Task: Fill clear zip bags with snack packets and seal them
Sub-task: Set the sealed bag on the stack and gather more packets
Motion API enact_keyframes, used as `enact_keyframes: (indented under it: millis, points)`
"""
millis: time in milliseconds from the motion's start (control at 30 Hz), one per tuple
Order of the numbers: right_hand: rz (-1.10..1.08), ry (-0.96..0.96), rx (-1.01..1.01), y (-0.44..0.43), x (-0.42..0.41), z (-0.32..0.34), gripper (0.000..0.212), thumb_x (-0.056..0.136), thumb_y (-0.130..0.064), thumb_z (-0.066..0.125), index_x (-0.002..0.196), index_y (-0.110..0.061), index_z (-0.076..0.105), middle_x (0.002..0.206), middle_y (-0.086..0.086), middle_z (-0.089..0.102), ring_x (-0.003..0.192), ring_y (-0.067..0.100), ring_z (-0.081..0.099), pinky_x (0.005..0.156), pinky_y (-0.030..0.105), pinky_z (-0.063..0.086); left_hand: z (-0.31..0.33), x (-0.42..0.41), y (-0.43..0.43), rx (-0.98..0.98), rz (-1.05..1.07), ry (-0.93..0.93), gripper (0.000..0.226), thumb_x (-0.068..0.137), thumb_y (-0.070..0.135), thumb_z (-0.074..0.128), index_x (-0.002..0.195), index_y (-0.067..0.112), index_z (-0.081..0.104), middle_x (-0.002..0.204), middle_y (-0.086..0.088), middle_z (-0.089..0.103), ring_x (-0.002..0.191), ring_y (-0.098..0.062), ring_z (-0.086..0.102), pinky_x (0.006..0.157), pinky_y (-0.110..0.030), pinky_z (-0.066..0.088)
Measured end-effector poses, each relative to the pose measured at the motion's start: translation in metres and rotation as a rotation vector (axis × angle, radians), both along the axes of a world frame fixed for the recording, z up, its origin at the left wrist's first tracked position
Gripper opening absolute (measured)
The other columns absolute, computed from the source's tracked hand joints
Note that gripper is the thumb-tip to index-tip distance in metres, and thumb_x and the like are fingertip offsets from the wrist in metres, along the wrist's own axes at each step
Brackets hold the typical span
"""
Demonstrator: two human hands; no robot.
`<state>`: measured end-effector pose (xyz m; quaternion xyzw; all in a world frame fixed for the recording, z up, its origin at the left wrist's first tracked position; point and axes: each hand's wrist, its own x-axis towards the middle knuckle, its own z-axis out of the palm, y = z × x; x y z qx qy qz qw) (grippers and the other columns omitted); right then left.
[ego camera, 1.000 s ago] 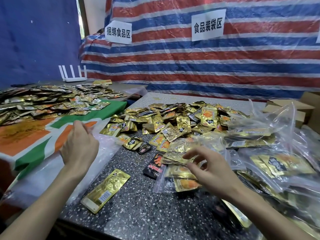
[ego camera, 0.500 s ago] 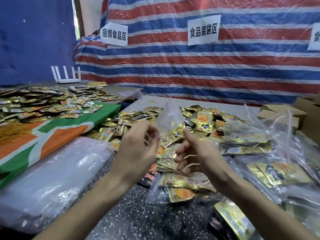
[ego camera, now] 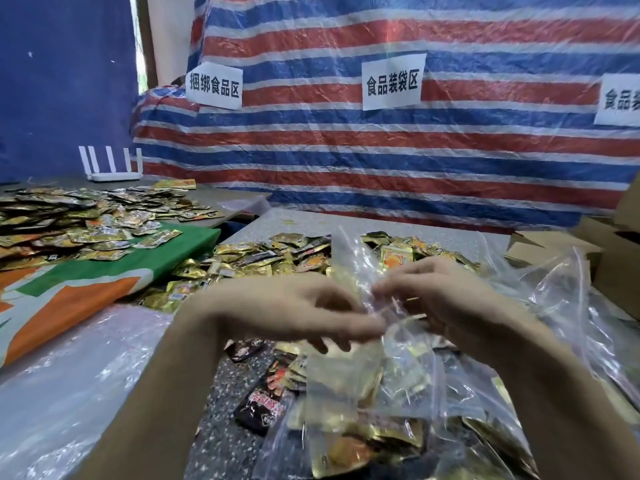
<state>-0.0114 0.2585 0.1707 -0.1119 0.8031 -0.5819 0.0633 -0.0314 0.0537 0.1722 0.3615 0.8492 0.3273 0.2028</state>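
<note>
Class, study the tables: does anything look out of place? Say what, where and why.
A white router stands on the left table by the food packets. A black packet lies at the front beside gold ones, below the bag held by the left hand and right hand.

packets (ego camera: 284, 258) on table (ego camera: 221, 441), boxes (ego camera: 602, 268) right
</note>
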Motion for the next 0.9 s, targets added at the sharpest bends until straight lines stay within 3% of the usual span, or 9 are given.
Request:
enact_keyframes:
  millis: [67,133,267,400,500,600,733,800,900]
  points:
    - [0.027,0.013,0.007,0.002,-0.001,0.002,0.023,0.068,-0.030,0.077,0.069,-0.007,0.075,0.064,0.003,0.063,0.053,0.006,0.056,0.048,0.019,0.047,0.012,-0.007,0.011,0.009,0.087,0.046,0.077,0.077,0.086,0.039,0.095,0.020,0.074,0.094,0.013,0.076,0.093,-0.007,0.071,0.091,-0.031,0.057]
    - [-0.006,0.049,0.057,0.006,-0.005,0.002,0.024,0.069,-0.030,0.080,0.066,-0.007,0.074,0.058,0.000,0.063,0.048,0.004,0.054,0.045,0.017,0.043,0.015,-0.015,0.025,0.007,0.134,0.062,0.084,0.083,0.081,0.027,0.084,0.012,0.075,0.082,0.008,0.077,0.083,-0.009,0.073,0.085,-0.029,0.059]
    - [-0.059,0.077,0.112,0.022,-0.009,-0.001,0.021,0.075,-0.024,0.081,0.056,-0.017,0.073,0.053,-0.002,0.060,0.045,0.007,0.050,0.046,0.022,0.038,0.009,-0.031,0.041,0.025,0.097,-0.029,0.063,0.105,0.044,0.036,0.088,-0.004,0.073,0.077,0.000,0.075,0.075,-0.010,0.070,0.078,-0.025,0.055]
    - [-0.020,-0.011,0.109,0.034,-0.005,-0.009,0.024,0.072,-0.033,0.082,0.058,-0.018,0.069,0.056,0.001,0.056,0.046,0.009,0.050,0.048,0.022,0.036,-0.001,-0.038,0.047,0.155,-0.008,-0.111,0.050,0.101,0.040,0.048,0.079,0.002,0.073,0.078,-0.005,0.074,0.074,-0.011,0.070,0.082,-0.029,0.055]
    - [-0.048,-0.055,0.088,0.040,-0.009,-0.008,0.028,0.073,-0.037,0.079,0.067,-0.011,0.070,0.066,0.010,0.061,0.053,0.014,0.053,0.050,0.025,0.038,-0.003,-0.041,0.056,0.190,0.047,-0.066,0.046,0.102,0.022,0.046,0.069,0.006,0.072,0.070,-0.004,0.074,0.068,-0.011,0.069,0.084,-0.035,0.054]
    - [-0.140,-0.051,0.038,0.049,-0.011,-0.002,0.042,0.065,-0.036,0.076,0.079,0.004,0.069,0.067,0.013,0.060,0.057,0.020,0.052,0.047,0.023,0.037,-0.004,-0.046,0.053,0.198,0.106,-0.038,0.048,0.102,0.014,0.041,0.069,0.000,0.073,0.068,-0.005,0.074,0.064,-0.010,0.067,0.077,-0.031,0.054]
    - [-0.220,0.044,0.036,0.056,-0.009,-0.001,0.036,0.085,-0.017,0.070,0.081,0.017,0.058,0.069,0.015,0.054,0.060,0.024,0.050,0.043,0.021,0.037,-0.006,-0.049,0.036,0.226,0.033,-0.061,0.047,0.092,0.025,0.045,0.056,0.012,0.073,0.069,-0.007,0.074,0.070,-0.018,0.068,0.074,-0.027,0.053]
    - [-0.232,0.127,0.003,0.052,-0.009,-0.004,0.031,0.083,-0.001,0.069,0.063,0.000,0.046,0.065,0.011,0.047,0.055,0.019,0.047,0.043,0.023,0.036,-0.007,-0.053,0.030,0.243,-0.043,-0.093,0.047,0.092,0.025,0.044,0.058,0.014,0.075,0.070,-0.006,0.075,0.072,-0.020,0.070,0.075,-0.024,0.053]
    - [-0.170,0.223,-0.100,0.049,-0.011,-0.011,0.033,0.080,0.017,0.061,0.071,-0.009,0.045,0.063,0.008,0.046,0.053,0.017,0.045,0.042,0.025,0.037,-0.011,-0.061,0.025,0.311,-0.145,-0.144,0.044,0.093,0.025,0.047,0.066,0.007,0.075,0.068,-0.003,0.074,0.069,-0.015,0.072,0.073,-0.019,0.052]
